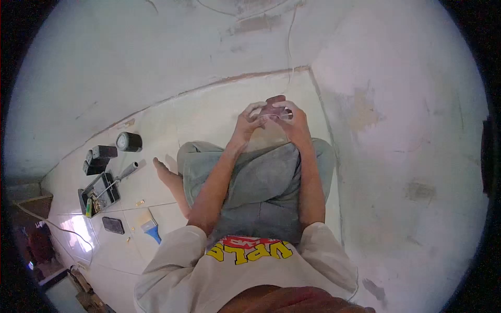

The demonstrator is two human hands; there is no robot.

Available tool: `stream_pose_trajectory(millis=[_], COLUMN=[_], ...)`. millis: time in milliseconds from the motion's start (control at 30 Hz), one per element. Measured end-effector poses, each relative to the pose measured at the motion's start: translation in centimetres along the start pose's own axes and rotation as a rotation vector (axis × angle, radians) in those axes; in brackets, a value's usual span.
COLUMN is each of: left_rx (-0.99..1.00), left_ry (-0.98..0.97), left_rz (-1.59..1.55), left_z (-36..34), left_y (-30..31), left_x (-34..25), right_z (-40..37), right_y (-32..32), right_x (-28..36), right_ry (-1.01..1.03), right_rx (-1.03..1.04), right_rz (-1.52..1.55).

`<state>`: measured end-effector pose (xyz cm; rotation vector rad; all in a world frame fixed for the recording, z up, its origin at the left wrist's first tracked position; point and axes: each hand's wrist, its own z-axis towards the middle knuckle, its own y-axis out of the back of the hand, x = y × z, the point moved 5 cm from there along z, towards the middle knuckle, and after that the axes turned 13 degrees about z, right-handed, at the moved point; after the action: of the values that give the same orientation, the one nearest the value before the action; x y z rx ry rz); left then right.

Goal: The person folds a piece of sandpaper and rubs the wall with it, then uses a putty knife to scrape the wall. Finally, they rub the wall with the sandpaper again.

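I sit cross-legged on a pale tiled floor in a corner between two whitewashed walls. Both hands are raised in front of my knees and closed around a small dark reddish-brown object point(273, 102). My left hand point(249, 121) grips its left side, fingers curled over it. My right hand point(294, 119) grips its right side and partly covers it. The hands hide most of the object, so its shape is unclear.
To my left on the floor lie a black round can point(129, 141), dark boxes point(99, 159), a tray of tools with a metal-handled tool point(102, 192), a dark phone-like slab point(112, 225) and a blue-handled brush point(150, 227). A wall stands close on the right.
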<state>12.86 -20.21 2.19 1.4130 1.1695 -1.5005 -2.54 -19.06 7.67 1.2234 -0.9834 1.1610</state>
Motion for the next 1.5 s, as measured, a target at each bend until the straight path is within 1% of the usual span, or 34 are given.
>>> stream_pose_trajectory(millis=[33,67,133,267,333,467,533,567,667,733,833,867,1000,1067,1100,1167,1200,1267,1400,1467,1500], left_rx=[0.004,0.001,0.111,0.14,0.162,0.152,0.013,0.018,-0.007,-0.018,-0.042,-0.045,-0.066,-0.037,-0.026,0.002,-0.012,-0.017,-0.019,0.001,-0.003], left_ry=[0.003,-0.008,0.063,0.047,0.026,0.012,0.091,0.077,0.115,0.104,0.096,0.072,0.041,0.06,0.045,0.062,0.056,0.082,0.101,0.083,0.109], left_rz=[-0.032,-0.03,-0.266,-0.295,-0.227,-0.23,-0.156,-0.152,-0.197,-0.176,-0.171,-0.179,-0.2,-0.169,-0.163,-0.134,-0.106,-0.084,-0.042,-0.021,-0.037], left_z=[0.1,0.1,-0.2,-0.2,0.0,0.2,0.1,0.3,0.1,0.3,-0.1,0.0,-0.5,-0.3,0.1,0.3,0.1,-0.1,-0.5,-0.3,-0.2], left_y=[0.0,0.0,-0.6,-0.5,-0.2,0.1,0.3,0.2,0.3,0.7,0.8,0.7,0.4,0.2,0.3,0.2,0.2,0.2,0.2,0.0,0.0], left_x=[0.0,0.0,-0.1,-0.3,0.9,1.4,1.5,1.1,0.9,1.1,1.0,0.4,-0.8,-0.6,-0.2,1.2,0.6,0.3,-0.1,-0.7,-0.1], right_z=[0.1,0.2,0.2,0.1,0.0,0.2,0.1,0.1,0.4,0.4,0.3,0.2,0.2,0.3,0.4,0.2,0.2,0.3,0.5,0.8,0.7], right_y=[0.0,0.0,0.1,0.0,-0.2,0.0,0.2,0.3,0.2,-0.1,-0.2,-0.3,-0.2,0.0,0.1,0.0,0.1,0.3,0.5,0.7,0.8], right_x=[0.3,0.4,0.6,1.0,1.0,0.0,-0.1,-0.1,-0.7,-0.9,-0.8,-0.6,-0.3,-0.2,0.2,0.3,0.3,0.1,-1.9,-2.5,-1.9], right_ry=[0.066,0.077,0.05,0.041,0.014,-0.033,-0.101,-0.086,-0.075,-0.048,-0.108,-0.167,-0.134,-0.027,-0.009,-0.046,-0.056,-0.067,-0.074,-0.024,-0.009], right_rx=[-0.005,-0.002,-0.036,0.001,0.04,0.014,-0.005,-0.01,-0.008,-0.034,-0.001,0.001,-0.022,-0.107,-0.116,-0.093,-0.088,-0.106,-0.103,-0.129,-0.144], right_rz=[-0.032,-0.033,0.08,0.097,0.116,0.113,0.019,0.016,0.033,0.153,0.125,0.172,0.172,0.304,0.303,0.392,0.387,0.204,0.259,0.234,0.238])
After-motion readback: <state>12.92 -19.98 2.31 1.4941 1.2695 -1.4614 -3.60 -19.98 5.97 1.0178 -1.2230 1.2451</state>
